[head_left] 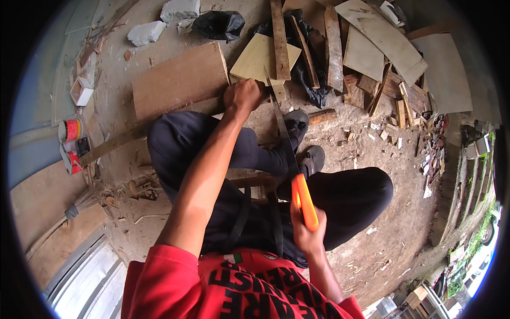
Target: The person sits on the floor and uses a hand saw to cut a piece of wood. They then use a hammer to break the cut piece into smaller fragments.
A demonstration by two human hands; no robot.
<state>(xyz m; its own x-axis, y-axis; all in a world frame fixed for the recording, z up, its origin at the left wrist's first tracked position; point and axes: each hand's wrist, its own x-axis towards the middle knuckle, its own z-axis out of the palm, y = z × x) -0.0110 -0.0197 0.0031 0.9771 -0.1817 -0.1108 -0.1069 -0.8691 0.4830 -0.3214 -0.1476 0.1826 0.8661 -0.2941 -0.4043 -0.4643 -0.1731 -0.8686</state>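
Observation:
A handsaw with an orange handle (304,204) is in my right hand (309,228), whose fingers are wrapped round the grip. Its long, narrow blade (282,127) points away from me between my knees, the tip beside my left hand (245,96). That left hand is closed in a fist at the near edge of a pale square plywood piece (255,58); what lies under its fingers is hidden. Just right of the fist, a short light piece of wood (279,93) shows by the blade. A narrow wooden strip (114,144) runs from the left toward my left knee.
A brown board (179,80) lies left of my left hand. Planks (334,53), panels (382,40) and black plastic (218,25) are piled ahead and right. Offcuts litter the dirt floor (366,154). Red spools (70,130) and a twig broom (79,204) are at left.

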